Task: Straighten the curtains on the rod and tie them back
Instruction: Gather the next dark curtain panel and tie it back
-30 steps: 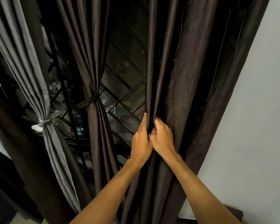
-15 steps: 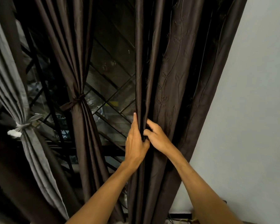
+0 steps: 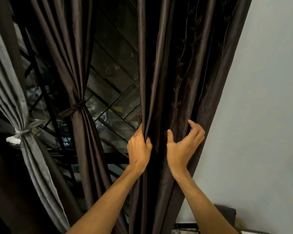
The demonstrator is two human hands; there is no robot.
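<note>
Looks like the gathering step: pulling the last loose brown curtain (image 3: 184,65) into a bundle before tying it back. Already got two done by the look of it, farther from the wall (image 3: 269,98): a tied brown curtain (image 3: 81,149) with its tie (image 3: 74,109) knotted round the middle, and beyond that a grey curtain (image 3: 7,81), also cinched.

Hanging right up against the wall, that loose one, with folds fanned wide on the wall side. Gripping the edge fold farthest from the wall with the left hand (image 3: 139,149), fingers curled tight round bunched fabric. Holding nothing with the right hand (image 3: 181,147): spread, thumb up, fingers loosely bent, just in front of the embroidered folds closer to the wall. Touching the cloth or not, can't tell.

Next up, probably: sweeping the wall-side folds over toward the left hand's bundle, then pinching the lot together. Needs a free hand afterwards for tying, and nothing to tie this one with anywhere in view, so maybe worth hunting for that. Slippery-looking satin too, so better to keep a firm squeeze or lose the pleats.
</note>
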